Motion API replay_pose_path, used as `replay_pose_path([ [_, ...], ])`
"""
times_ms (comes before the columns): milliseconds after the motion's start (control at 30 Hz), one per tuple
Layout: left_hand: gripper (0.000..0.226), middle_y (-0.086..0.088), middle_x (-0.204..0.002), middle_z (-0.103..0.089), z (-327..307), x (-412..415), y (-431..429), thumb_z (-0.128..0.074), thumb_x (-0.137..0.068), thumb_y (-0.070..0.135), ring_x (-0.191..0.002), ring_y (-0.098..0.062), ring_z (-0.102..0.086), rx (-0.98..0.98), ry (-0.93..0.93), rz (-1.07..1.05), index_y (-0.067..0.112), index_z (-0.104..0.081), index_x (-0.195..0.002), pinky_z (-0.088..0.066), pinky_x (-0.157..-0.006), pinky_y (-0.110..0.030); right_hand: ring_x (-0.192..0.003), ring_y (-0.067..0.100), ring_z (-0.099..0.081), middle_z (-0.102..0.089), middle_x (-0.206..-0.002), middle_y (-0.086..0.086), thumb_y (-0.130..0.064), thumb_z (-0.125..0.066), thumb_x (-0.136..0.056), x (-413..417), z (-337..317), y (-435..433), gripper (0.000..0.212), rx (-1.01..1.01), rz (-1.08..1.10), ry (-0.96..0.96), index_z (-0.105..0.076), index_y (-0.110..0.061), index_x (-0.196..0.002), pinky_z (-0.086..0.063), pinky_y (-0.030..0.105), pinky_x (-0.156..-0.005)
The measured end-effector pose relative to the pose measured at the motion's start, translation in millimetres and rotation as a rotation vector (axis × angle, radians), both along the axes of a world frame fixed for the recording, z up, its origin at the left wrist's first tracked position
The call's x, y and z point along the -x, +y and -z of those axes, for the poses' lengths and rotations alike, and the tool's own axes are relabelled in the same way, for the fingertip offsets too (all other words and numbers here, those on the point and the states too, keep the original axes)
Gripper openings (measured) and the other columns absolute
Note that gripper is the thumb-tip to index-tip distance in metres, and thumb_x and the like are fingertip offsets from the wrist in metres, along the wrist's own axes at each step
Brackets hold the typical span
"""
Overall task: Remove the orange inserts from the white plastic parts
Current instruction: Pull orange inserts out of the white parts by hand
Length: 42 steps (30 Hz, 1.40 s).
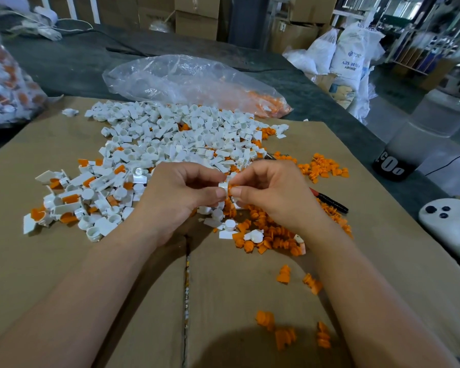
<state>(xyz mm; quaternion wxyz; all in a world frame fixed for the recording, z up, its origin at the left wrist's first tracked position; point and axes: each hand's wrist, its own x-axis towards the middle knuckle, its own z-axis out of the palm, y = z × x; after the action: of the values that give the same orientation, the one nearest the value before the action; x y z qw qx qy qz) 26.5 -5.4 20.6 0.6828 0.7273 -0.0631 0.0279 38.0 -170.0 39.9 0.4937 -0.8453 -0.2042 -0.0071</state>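
Two hands meet above the centre of the cardboard [64,274]. The left hand [175,200] pinches a white part [222,186] between thumb and forefinger. The right hand [274,195] pinches the orange insert [232,188] showing at that part's 3 o'clock side. Part and insert touch; the fingertips hide how deep the insert sits. Its long axis appears to run from 9 to 3 o'clock, so the pull would likely go toward 3 o'clock, with the left hand bracing. The right hand is nearer the insert. A stripped pile [175,128] lies at 12 o'clock, filled parts [69,200] at 9 o'clock, loose inserts [266,235] at 5 o'clock and a marker [329,201] at 3 o'clock.
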Motion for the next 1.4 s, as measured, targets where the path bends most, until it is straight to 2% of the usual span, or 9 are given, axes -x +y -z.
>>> replay_pose_path([
  [233,0.02,-0.001,-0.061,-0.069,-1,0,-1,-0.069,-0.057,0.015,-0.057,-0.008,-0.065,0.16,0.078,0.032,0.014,-0.07,-0.077,-0.052,-0.053,-0.016,-0.06,0.012,-0.066,-0.066,-0.068,0.005,0.002,-0.069,-0.075,1,1,2,0.014,-0.205,-0.015,0.126,-0.064,-0.011,-0.075,-0.056,0.021,-0.059],
  [333,0.023,0.0,-0.06,-0.068,-2,0,-1,-0.069,-0.056,0.018,-0.058,-0.008,-0.064,0.152,0.068,0.018,0.013,-0.069,-0.079,-0.055,-0.057,-0.019,-0.058,0.012,-0.065,-0.064,-0.066,0.008,0.003,-0.068,-0.076,0,3,3,0.014,-0.257,-0.026,0.15,-0.063,-0.01,-0.078,-0.055,0.021,-0.057],
  [567,0.022,-0.005,-0.064,-0.067,-6,-1,2,-0.066,-0.06,0.015,-0.06,-0.018,-0.066,0.335,0.161,0.046,0.007,-0.063,-0.08,-0.054,-0.05,-0.024,-0.08,0.017,-0.069,-0.069,-0.083,0.003,0.004,-0.064,-0.077,1,1,4,0.022,-0.257,-0.099,0.048,-0.066,-0.012,-0.091,-0.056,0.026,-0.076],
  [767,0.019,-0.011,-0.061,-0.067,-8,0,2,-0.067,-0.062,0.021,-0.054,-0.019,-0.067,0.354,0.208,0.062,0.004,-0.065,-0.071,-0.053,-0.046,-0.019,-0.074,0.007,-0.065,-0.066,-0.079,-0.002,0.004,-0.067,-0.074,1,3,5,0.027,-0.246,-0.05,-0.078,-0.066,-0.012,-0.096,-0.051,0.017,-0.069],
  [867,0.028,-0.014,-0.06,-0.066,-8,-1,0,-0.067,-0.06,0.024,-0.048,-0.017,-0.065,0.335,0.228,0.049,0.0,-0.064,-0.075,-0.051,-0.043,-0.018,-0.079,0.009,-0.063,-0.065,-0.083,-0.004,-0.001,-0.069,-0.075,2,4,7,0.023,-0.17,-0.012,-0.181,-0.067,-0.021,-0.085,-0.052,0.021,-0.071],
  [1067,0.027,-0.012,-0.056,-0.066,-5,-2,-2,-0.065,-0.063,0.027,-0.043,-0.015,-0.061,0.286,0.223,0.018,0.003,-0.06,-0.074,-0.046,-0.037,-0.017,-0.089,0.019,-0.066,-0.066,-0.095,0.001,-0.003,-0.063,-0.083,2,8,10,0.02,-0.138,-0.042,-0.075,-0.058,-0.021,-0.076,-0.055,0.035,-0.079],
  [1233,0.029,-0.011,-0.054,-0.065,-4,-1,-2,-0.067,-0.062,0.03,-0.042,-0.015,-0.061,0.228,0.189,-0.016,0.004,-0.058,-0.069,-0.046,-0.037,-0.018,-0.084,0.036,-0.064,-0.066,-0.085,0.013,0.0,-0.064,-0.081,0,8,7,0.019,-0.184,-0.09,0.02,-0.057,-0.016,-0.076,-0.053,0.051,-0.079],
  [1333,0.028,-0.008,-0.047,-0.06,-5,0,-3,-0.067,-0.061,0.033,-0.037,-0.014,-0.057,0.21,0.182,-0.044,0.007,-0.058,-0.065,-0.042,-0.034,-0.017,-0.074,0.013,-0.065,-0.065,-0.079,0.0,0.002,-0.067,-0.077,0,8,8,0.022,-0.239,-0.133,0.06,-0.057,-0.017,-0.08,-0.055,0.026,-0.07],
  [1400,0.028,-0.006,-0.044,-0.058,-7,0,-2,-0.067,-0.059,0.035,-0.035,-0.013,-0.054,0.204,0.176,-0.059,0.009,-0.058,-0.061,-0.04,-0.033,-0.016,-0.073,0.007,-0.064,-0.064,-0.083,-0.002,0.001,-0.07,-0.074,0,9,10,0.026,-0.276,-0.168,0.088,-0.058,-0.019,-0.085,-0.052,0.018,-0.068],
])
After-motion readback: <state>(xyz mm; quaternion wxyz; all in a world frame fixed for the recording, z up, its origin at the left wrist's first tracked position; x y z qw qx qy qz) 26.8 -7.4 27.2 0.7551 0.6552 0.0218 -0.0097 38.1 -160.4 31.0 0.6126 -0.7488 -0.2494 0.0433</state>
